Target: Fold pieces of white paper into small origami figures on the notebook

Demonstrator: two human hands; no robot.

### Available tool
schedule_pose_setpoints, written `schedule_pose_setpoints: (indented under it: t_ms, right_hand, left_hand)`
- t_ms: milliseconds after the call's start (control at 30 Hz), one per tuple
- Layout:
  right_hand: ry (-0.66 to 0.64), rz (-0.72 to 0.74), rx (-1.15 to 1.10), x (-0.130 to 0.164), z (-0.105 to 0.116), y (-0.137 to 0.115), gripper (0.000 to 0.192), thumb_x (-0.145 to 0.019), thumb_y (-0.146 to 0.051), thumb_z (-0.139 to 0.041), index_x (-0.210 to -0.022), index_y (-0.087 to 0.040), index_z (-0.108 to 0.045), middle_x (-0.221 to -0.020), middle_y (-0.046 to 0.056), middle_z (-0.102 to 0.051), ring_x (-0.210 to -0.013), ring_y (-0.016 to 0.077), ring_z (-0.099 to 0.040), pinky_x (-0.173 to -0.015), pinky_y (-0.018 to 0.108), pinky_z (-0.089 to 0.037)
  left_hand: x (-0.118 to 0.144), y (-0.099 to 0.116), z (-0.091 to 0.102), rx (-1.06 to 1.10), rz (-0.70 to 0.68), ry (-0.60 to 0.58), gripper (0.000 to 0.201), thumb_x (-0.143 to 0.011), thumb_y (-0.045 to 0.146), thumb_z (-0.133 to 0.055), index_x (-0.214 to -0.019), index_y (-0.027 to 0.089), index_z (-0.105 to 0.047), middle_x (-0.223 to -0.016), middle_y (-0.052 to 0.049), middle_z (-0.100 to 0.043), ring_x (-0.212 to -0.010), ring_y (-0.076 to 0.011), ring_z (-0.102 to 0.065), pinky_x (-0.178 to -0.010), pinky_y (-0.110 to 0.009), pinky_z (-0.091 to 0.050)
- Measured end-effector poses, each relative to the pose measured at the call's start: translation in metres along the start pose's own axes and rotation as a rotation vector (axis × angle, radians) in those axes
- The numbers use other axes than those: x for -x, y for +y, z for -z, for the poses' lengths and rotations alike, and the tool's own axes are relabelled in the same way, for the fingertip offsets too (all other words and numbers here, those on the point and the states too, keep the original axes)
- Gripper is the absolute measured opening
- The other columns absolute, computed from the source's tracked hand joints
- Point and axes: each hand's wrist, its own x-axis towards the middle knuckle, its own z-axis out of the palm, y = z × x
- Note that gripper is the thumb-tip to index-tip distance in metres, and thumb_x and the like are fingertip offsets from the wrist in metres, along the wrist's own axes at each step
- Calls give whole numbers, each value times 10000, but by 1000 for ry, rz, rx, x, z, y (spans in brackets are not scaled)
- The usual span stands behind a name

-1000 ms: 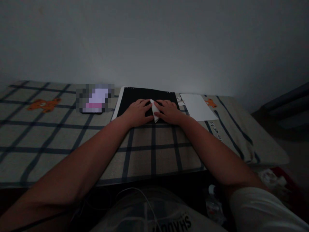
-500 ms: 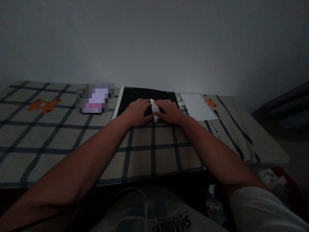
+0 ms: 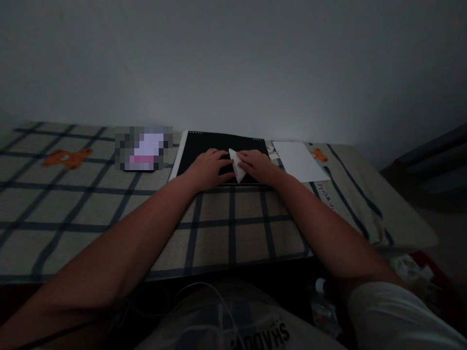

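1. Between the fingertips, a folded white paper point(image 3: 237, 166) is pressed flat; it lies on a black mat point(image 3: 219, 146).
2. It is touched by the left hand point(image 3: 207, 167) and the right hand point(image 3: 257, 166), fingers spread, nothing gripped.
3. A white sheet point(image 3: 299, 161) lies just right of the mat, on a checked cloth point(image 3: 109, 214).

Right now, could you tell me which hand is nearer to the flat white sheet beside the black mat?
Right. The right hand lies just left of the white sheet; the left hand is farther left, beyond the folded paper.
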Motion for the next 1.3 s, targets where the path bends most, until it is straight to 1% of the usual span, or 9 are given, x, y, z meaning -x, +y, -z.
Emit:
schedule_pose_setpoints:
  t_ms: [133,300,467,633,767,867,967,1067,1300]
  right_hand:
    - [-24,20,45,0,-2,-1,583,-1066,-413,-296,-1547,-172,-520,-1576,137,-539,-1366,352,-504,-1063,530,-448]
    - [-59,25,77,2,0,-2,622,-1076,-448,-259,-1585,-155,-465,-1615,142,-494,-1380,364,-485,-1073,531,-438]
    - [-66,9,88,4,0,-8,622,-1072,-439,-293,-1615,-160,-414,-1661,136,-427,-1433,385,-443,-1090,570,-442]
    - [-46,7,84,5,0,-6,627,-1067,-450,-328,-1595,-132,-444,-1662,148,-421,-1447,378,-445,-1113,573,-450]
    - [-22,17,36,4,-1,2,641,-1064,-472,-361,-1604,-135,-431,-1662,160,-416,-1467,364,-442,-1148,574,-431]
    - [27,35,-52,2,-3,8,633,-1060,-483,-389,-1600,-157,-444,-1627,168,-468,-1462,362,-464,-1171,595,-410]
    - [66,75,-124,1,-4,11,572,-1072,-440,-362,-1554,-174,-517,-1562,150,-554,-1428,344,-512,-1181,577,-411]
    - [47,77,-101,0,-4,11,548,-1073,-401,-354,-1515,-156,-566,-1543,137,-578,-1401,336,-537,-1165,551,-435]
    - [-16,74,-14,2,-2,7,525,-1072,-362,-360,-1504,-167,-585,-1602,109,-516,-1413,344,-516,-1147,550,-448]
  left_hand:
    - [-1,0,0,-6,24,-12,530,-997,582,-512,-1435,317,-648,-1569,-57,-531,-1389,-324,-470,-1138,-483,-417]
    - [0,1,1,-9,26,-18,526,-1000,568,-512,-1432,303,-652,-1578,-54,-529,-1395,-325,-467,-1149,-485,-415]
    - [1,2,2,0,4,-16,543,-1007,561,-499,-1429,257,-658,-1572,-78,-531,-1390,-336,-467,-1149,-491,-417]
    - [1,3,4,0,-2,-1,549,-997,550,-524,-1445,251,-635,-1572,-79,-534,-1393,-340,-473,-1147,-496,-419]
    - [0,4,4,-16,-25,2,551,-1003,519,-528,-1449,209,-624,-1583,-86,-528,-1403,-340,-458,-1131,-480,-426]
    - [-1,2,2,-22,-62,-12,560,-1022,512,-498,-1469,189,-596,-1572,-78,-546,-1388,-319,-465,-1127,-447,-420]
    - [-2,-1,0,-23,-80,-29,577,-1035,521,-474,-1508,200,-549,-1554,-74,-566,-1372,-303,-480,-1124,-437,-411]
    - [-2,0,0,-45,-76,-53,555,-1044,515,-465,-1516,232,-540,-1556,-69,-563,-1379,-298,-486,-1112,-427,-415]
    - [0,4,2,-90,-59,-80,509,-1061,496,-439,-1494,263,-573,-1571,-74,-549,-1414,-302,-477,-1121,-446,-412]
